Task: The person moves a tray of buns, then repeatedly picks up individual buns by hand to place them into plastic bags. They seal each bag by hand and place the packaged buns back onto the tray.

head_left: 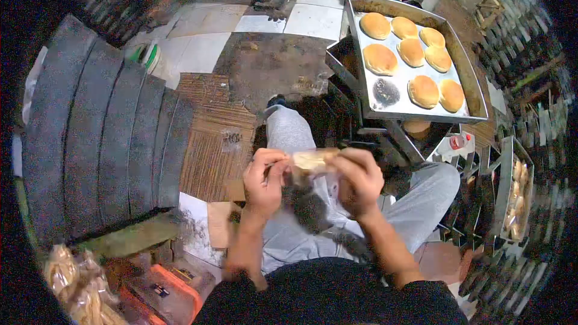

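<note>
A small pale, wrapped-looking item (pixel 311 160), blurred by motion, is held between my two hands above my lap. At its left end, my left hand (pixel 265 176) pinches with thumb and fingers. The fingers of my right hand (pixel 359 176) close on its right end and are smeared by motion. To the upper right, a metal tray (pixel 475 93) holds several round golden buns (pixel 423 91) on its pale lining, with one dark bare spot at the near left.
Dark stacked panels (pixel 84 126) stand at the left. Bagged bread (pixel 90 289) and an orange-rimmed container (pixel 174 292) are at the lower left. A narrow tray (pixel 506 195) of wrapped items stands at the right, near a red-capped object (pixel 459 141). Cardboard (pixel 211 138) covers some floor.
</note>
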The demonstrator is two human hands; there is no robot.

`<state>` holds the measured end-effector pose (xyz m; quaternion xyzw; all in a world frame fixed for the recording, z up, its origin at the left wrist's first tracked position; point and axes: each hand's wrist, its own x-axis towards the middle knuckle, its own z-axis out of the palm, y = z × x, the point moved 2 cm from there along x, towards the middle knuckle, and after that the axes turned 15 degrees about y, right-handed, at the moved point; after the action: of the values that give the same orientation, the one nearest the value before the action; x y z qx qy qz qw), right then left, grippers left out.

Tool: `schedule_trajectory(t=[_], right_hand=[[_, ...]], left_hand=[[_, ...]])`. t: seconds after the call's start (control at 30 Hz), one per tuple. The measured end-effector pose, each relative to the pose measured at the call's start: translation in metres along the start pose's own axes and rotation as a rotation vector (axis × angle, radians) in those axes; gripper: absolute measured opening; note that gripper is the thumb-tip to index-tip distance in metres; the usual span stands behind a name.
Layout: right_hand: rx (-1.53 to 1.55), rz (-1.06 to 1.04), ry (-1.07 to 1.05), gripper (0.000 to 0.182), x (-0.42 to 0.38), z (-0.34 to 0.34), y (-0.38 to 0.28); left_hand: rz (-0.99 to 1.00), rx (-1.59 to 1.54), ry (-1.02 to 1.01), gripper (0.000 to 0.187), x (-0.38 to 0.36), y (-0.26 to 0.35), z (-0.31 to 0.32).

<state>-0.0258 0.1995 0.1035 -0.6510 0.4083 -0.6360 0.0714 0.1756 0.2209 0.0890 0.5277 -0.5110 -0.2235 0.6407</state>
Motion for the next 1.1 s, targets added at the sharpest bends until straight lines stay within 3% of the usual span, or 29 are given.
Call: schedule_trajectory(t=[0.03, 0.07, 0.1, 0.17, 0.23, 0.3, 0.33, 0.37, 0.43, 0.5, 0.57, 0.63, 0.67, 0.7, 0.77, 0.8, 0.83, 0.9, 0.97, 1.03, 1.07, 1.1], right_hand=[[0.007, 0.083, 0.000, 0.016, -0.001, -0.002, 0.012], [0.208, 0.767, -0.073, 0.011, -0.007, -0.004, 0.029], [0.274, 0.871, -0.038, 0.009, -0.009, -0.007, 0.036], [0.262, 0.885, -0.157, 0.008, -0.015, -0.016, 0.037], [0.433, 0.903, 0.019, 0.010, 0.003, -0.017, 0.026], [0.198, 0.936, -0.092, 0.012, 0.017, -0.011, 0.030], [0.178, 0.793, -0.174, 0.016, 0.022, -0.001, 0.037], [0.263, 0.949, -0.226, 0.019, 0.011, 0.011, 0.054], [0.430, 1.182, -0.120, 0.017, -0.011, 0.026, 0.090], [0.491, 1.135, -0.154, 0.019, -0.036, 0.025, 0.084], [0.489, 1.345, -0.158, 0.024, -0.068, 0.028, 0.069], [0.580, 1.570, -0.128, 0.027, -0.120, 0.039, 0.078], [0.501, 1.639, -0.158, 0.030, -0.124, 0.037, 0.069], [0.544, 1.644, -0.131, 0.029, -0.140, 0.041, 0.073], [0.577, 1.665, -0.292, 0.022, -0.120, 0.028, 0.063], [0.577, 1.665, -0.283, 0.022, -0.121, 0.025, 0.063], [0.851, 1.766, -0.038, 0.021, -0.119, 0.027, 0.062], [1.131, 1.819, 0.228, 0.026, -0.111, 0.026, 0.060], [1.090, 1.579, 0.133, 0.044, -0.099, 0.013, 0.055], [1.063, 1.575, 0.122, 0.053, -0.062, -0.012, 0.053], [0.820, 1.273, 0.110, 0.054, -0.030, -0.032, 0.050], [0.575, 0.981, 0.097, 0.056, 0.002, -0.050, 0.041]], left_hand=[[-0.281, -0.073, 0.026, 0.006, -0.005, -0.006, -0.002], [-0.284, -0.080, 0.021, 0.006, -0.008, -0.007, -0.001], [-0.225, -0.034, 0.041, 0.007, -0.011, -0.008, 0.000], [-0.100, 0.056, 0.079, 0.010, -0.011, -0.012, 0.001], [-0.087, 0.083, 0.033, 0.013, -0.005, -0.004, -0.002], [0.086, 0.177, 0.046, 0.016, 0.014, 0.015, 0.014], [0.074, 0.237, -0.004, 0.018, 0.021, 0.013, 0.024], [0.056, 0.253, 0.000, 0.018, 0.022, 0.004, 0.032], [0.035, 0.298, 0.076, 0.019, 0.025, 0.006, 0.020], [0.057, 0.377, 0.064, 0.019, 0.016, 0.007, 0.002], [0.047, 0.470, 0.066, 0.020, -0.012, 0.004, -0.017], [-0.491, 0.275, 0.074, 0.021, -0.044, -0.034, -0.033], [-0.500, 0.277, 0.023, 0.017, -0.064, -0.058, -0.040], [-0.496, 0.287, 0.021, 0.017, -0.065, -0.049, -0.033], [-0.841, 0.101, 0.147, 0.019, -0.080, -0.025, -0.015], [-0.919, 0.054, 0.097, 0.025, -0.085, -0.026, -0.010], [-0.912, 0.049, 0.088, 0.025, -0.090, -0.023, -0.001], [-0.943, -0.084, 0.028, 0.026, -0.106, -0.012, 0.026], [-0.983, -0.079, -0.082, 0.026, -0.113, -0.003, 0.031], [-1.051, 0.201, -0.862, 0.035, -0.112, -0.011, 0.025], [-1.030, 0.194, -0.878, 0.035, -0.111, -0.018, 0.023], [-0.985, 0.211, -1.037, 0.039, -0.115, -0.025, 0.020]])
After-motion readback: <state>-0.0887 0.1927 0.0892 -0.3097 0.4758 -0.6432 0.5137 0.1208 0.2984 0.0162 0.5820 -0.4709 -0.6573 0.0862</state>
